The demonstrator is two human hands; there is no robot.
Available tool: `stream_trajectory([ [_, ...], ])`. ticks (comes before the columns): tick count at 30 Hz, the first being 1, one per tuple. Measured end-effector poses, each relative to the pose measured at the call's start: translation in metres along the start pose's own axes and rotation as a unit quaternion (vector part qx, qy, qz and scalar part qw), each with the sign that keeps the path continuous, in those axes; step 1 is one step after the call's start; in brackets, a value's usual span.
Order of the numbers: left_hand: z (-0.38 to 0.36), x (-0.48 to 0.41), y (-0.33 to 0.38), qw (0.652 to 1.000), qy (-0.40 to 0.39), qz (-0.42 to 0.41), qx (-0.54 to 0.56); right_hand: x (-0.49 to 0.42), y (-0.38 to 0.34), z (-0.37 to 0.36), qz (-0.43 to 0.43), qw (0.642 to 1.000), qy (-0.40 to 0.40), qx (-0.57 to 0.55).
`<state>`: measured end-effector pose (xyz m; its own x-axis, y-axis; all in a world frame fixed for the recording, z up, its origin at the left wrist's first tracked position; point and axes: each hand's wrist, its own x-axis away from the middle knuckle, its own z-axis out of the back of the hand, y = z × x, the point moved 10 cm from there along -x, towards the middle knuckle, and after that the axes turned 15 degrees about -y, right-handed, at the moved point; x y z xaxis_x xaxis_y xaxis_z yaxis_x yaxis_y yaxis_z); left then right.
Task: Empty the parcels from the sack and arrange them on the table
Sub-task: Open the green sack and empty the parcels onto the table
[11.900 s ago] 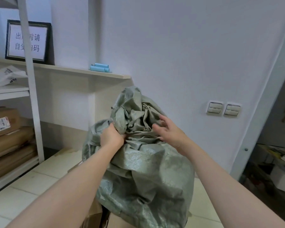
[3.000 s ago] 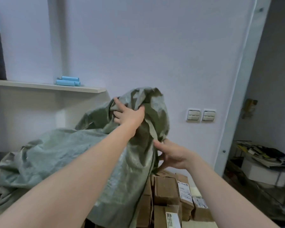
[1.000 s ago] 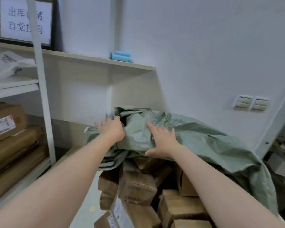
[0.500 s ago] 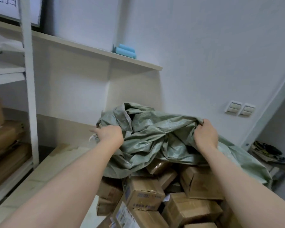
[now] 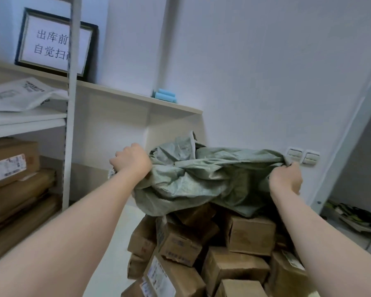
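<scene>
Roughly, nearest first: brown cardboard parcels (image 5: 212,249) are lying in a loose heap, tilted every which way, with labels facing different directions. They are resting on a pale surface, likely the desk (image 5: 114,236), though its edges are running out of frame.

Above the heap, the green woven sack (image 5: 208,181) is hanging stretched between both hands, its lower folds draping onto the topmost boxes. The left hand (image 5: 133,161) is gripping the bunched left end, fingers curled tight into the fabric. The right hand (image 5: 286,181) is gripping the right end the same way, fingers wrapped in the cloth.

The sack is looking limp and flat, so emptying is probably done or nearly so. Can't tell if a parcel is hiding in the folds. Arranging is not started: nothing is lined up or stacked square. Remaining, by my read: getting the sack clear, putting it aside, then sorting the heap into rows.

Farther left, a shelf rack (image 5: 70,125) is holding other cartons (image 5: 11,166) and a white mailer (image 5: 19,94). Behind, a wall shelf (image 5: 137,99) is carrying a framed sign (image 5: 56,42) and blue rolls (image 5: 165,96). Wall switches (image 5: 303,156) are sitting just past the right hand.
</scene>
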<state>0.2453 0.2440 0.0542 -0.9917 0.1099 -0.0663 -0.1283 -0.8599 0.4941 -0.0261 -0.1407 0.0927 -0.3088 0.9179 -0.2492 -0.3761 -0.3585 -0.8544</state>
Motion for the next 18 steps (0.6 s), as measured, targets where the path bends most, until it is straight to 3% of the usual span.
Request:
stream_trajectory([
  [4, -0.022, 0.042, -0.001, 0.995, -0.090, -0.019, 0.046, 0.016, 0.023, -0.032, -0.023, 0.946, -0.188, 0.263],
  [7, -0.046, 0.080, 0.015, 0.985, -0.160, -0.061, 0.016, 0.054, 0.021, -0.052, 0.085, 0.901, -0.259, 0.337],
  [11, -0.081, 0.122, 0.024, 0.964, -0.243, -0.095, -0.054, 0.102, 0.009, -0.070, 0.271, 0.833, -0.285, 0.388],
  [16, -0.117, 0.150, -0.010, 0.931, -0.290, -0.063, -0.211, 0.114, 0.016, -0.067, 0.299, 0.829, -0.269, 0.389],
  [18, -0.114, 0.148, -0.031, 0.933, -0.276, -0.021, -0.232, 0.111, 0.033, -0.063, 0.271, 0.810, -0.273, 0.442],
])
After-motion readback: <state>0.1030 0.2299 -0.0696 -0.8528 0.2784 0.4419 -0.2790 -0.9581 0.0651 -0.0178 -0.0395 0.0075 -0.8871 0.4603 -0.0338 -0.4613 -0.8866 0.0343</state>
